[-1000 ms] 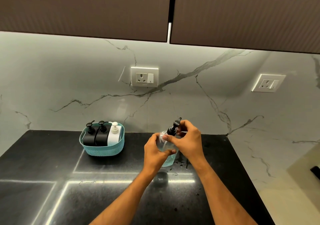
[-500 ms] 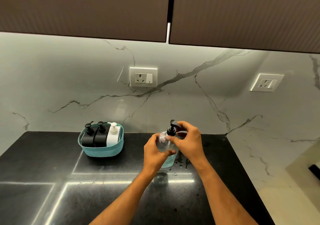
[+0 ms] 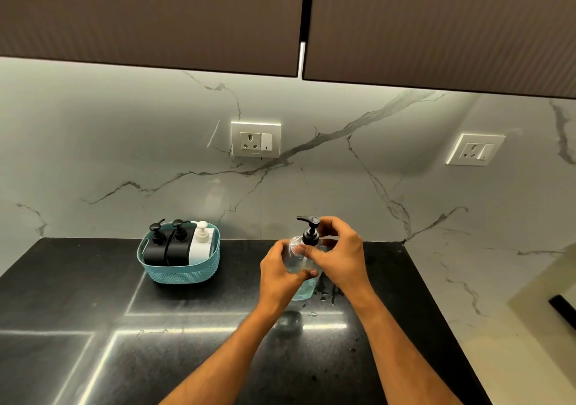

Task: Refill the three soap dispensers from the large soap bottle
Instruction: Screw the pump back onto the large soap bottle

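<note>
My left hand (image 3: 282, 275) wraps clear soap bottle (image 3: 301, 283), upright on black counter (image 3: 93, 311) right of basket (image 3: 179, 272). Right hand (image 3: 338, 256) pinches black pump (image 3: 310, 231) collar. Plastic probably slick, counter looks wet; light, squashy, so grip body low, twist at collar.

Both forearms reach in from the bottom edge, converging at centre. Left hand (image 3: 279, 275) wraps the clear bottle (image 3: 301, 283) from its left side, thumb across the front. Right hand (image 3: 338, 256) sits above that grip, fingers curled round the pump collar (image 3: 310, 236).
</note>
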`<state>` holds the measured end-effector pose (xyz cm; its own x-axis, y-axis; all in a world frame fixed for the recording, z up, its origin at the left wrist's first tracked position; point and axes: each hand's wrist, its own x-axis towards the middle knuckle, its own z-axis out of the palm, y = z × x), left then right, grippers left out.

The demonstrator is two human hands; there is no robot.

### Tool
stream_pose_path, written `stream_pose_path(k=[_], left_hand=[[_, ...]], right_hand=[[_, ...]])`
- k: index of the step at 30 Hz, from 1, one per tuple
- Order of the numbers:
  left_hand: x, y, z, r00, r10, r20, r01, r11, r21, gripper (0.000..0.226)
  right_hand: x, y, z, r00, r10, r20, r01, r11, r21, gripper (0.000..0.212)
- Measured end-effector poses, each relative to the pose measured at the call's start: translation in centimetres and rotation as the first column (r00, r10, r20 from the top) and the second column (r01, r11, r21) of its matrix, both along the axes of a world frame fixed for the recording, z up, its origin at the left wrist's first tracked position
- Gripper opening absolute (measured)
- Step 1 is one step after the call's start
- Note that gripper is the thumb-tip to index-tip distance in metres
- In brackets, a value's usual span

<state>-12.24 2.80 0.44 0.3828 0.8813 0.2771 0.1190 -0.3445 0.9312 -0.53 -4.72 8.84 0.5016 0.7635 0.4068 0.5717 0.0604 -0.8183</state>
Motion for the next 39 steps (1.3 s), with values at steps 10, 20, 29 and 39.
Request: stream_pose_path(k=[10, 20, 29, 39], left_hand=[[0.2, -0.2, 0.0, 1.0, -0.004, -0.002, 0.004, 1.0, -0.01, 0.062], [0.4, -0.5, 0.4, 1.0, -0.008, 0.005, 0.008, 1.0, -0.016, 0.064], [0.6, -0.6, 0.1, 1.0, -0.017, -0.005, 0.017, 1.0, -0.014, 0.062], [0.9, -0.5, 0.3, 1.0, -0.01, -0.003, 0.01, 1.0, -0.002, 0.063]], right_hand=[[0.3, -0.5, 0.3, 0.999, 0.016, 0.027, -0.016, 1.0, 0.005, 0.057], [0.7, -0.7, 0.4, 0.999, 0.006, 0.043, -0.005, 1.0, -0.024, 0.049], [0.7, -0.7, 0.3, 1.0, 0.003, -0.023, -0.003, 0.999, -0.037, 0.053], [1.1, -0.5, 0.0, 1.0, 0.023, -0.014, -0.023, 0.999, -0.034, 0.048]])
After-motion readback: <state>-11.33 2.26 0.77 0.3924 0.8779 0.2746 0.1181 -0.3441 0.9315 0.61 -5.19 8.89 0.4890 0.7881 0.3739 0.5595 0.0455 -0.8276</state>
